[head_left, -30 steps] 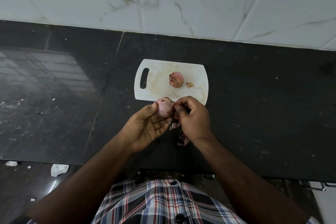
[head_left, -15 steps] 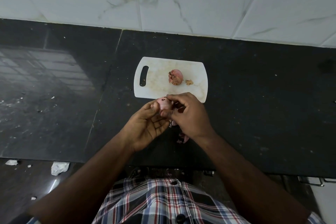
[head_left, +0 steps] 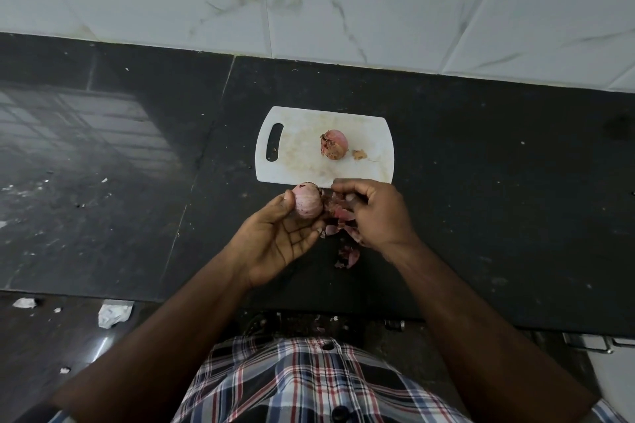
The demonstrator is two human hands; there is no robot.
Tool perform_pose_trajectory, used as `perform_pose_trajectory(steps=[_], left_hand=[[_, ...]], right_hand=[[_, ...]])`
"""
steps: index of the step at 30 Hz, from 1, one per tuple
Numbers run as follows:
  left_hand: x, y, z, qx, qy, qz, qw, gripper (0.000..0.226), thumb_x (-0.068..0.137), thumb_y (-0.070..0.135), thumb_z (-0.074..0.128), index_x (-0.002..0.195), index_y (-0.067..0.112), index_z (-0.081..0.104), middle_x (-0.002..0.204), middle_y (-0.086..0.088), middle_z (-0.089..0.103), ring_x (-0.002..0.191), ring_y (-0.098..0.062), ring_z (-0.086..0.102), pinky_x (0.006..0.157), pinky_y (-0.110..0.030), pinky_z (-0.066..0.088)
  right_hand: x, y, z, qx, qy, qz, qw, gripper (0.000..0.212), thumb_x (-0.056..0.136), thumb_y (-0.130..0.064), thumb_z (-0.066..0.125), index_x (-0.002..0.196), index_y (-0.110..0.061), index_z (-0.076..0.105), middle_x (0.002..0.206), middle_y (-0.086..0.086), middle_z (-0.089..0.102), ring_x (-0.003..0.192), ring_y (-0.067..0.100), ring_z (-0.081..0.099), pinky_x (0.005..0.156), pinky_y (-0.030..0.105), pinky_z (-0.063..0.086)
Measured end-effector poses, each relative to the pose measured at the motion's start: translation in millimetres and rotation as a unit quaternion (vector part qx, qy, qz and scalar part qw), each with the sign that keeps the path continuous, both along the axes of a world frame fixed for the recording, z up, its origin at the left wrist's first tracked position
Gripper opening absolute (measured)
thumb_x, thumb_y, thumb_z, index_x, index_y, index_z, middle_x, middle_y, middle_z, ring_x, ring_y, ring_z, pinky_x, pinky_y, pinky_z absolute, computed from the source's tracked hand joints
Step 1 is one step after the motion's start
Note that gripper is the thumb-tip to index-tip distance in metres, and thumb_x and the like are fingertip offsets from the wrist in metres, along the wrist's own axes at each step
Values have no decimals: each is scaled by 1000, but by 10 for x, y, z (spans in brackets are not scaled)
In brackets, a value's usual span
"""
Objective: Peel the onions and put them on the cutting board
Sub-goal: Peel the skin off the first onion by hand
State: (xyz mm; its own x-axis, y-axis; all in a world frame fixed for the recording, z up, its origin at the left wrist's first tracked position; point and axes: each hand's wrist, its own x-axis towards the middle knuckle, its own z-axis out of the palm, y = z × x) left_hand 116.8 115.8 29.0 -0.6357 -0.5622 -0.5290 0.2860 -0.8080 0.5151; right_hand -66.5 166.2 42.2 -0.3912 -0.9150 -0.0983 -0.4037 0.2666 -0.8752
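Note:
A pale pink onion [head_left: 308, 200] sits in the fingers of my left hand [head_left: 275, 240], just in front of the near edge of the white cutting board [head_left: 299, 154]. My right hand [head_left: 374, 213] is beside it on the right, its curled fingers pinching reddish onion skin [head_left: 338, 208] that hangs between the two hands. On the board lies a second onion [head_left: 334, 144], with a small brown scrap [head_left: 359, 154] to its right.
Loose peel pieces [head_left: 347, 256] lie on the black stone counter [head_left: 481, 199] under my right wrist. A marble tiled wall [head_left: 343, 3] rises behind the counter. Crumpled white scraps [head_left: 113, 312] lie on the floor at the lower left.
My right hand has pulled away to the right from the onion, drawing skin off it. More of the onion's pale surface shows now. The onion on the board has not moved.

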Motion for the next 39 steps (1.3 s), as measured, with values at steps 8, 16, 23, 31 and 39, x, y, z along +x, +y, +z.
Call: perform_pose_trajectory(steps=[8,16,23,31,39], left_hand=[[-35,32,-18,-1,-14,-9,1000,35,97,36,56,124,16,63,109,-16,72,90,-25,69,76,-32,59],[21,22,-114,33,-86,-7,996,40,99,40,55,122,10,66,116,-20,70,94,-26,71,79,-34,59],[27,66,-131,-5,-86,-5,996,40,94,20,62,134,22,61,123,-18,68,97,-31,72,79,-37,61],[72,46,-98,-60,-98,1,993,61,76,6,73,134,12,56,135,-18,57,108,-30,69,82,-34,61],[55,44,-27,-134,-119,-27,983,63,70,7,78,130,20,61,134,-18,54,101,-21,68,77,-26,58]], right_hand=[[108,23,-36,-38,42,-15,998,7,93,-7,68,92,-11,73,84,-8,68,66,-10,61,56,7,46],[-208,195,-179,134,41,63,988,23,91,-11,69,108,-25,76,98,-10,75,85,8,71,80,30,60],[-79,216,-313,126,-23,31,991,31,88,2,68,94,-27,73,93,-2,77,82,12,74,81,38,62],[-120,146,-45,40,128,47,990,17,86,-16,78,102,-21,79,101,-9,74,90,3,69,82,18,54],[-64,64,59,-3,110,52,993,15,83,-16,81,97,-20,79,94,-9,73,85,1,68,79,18,55]])
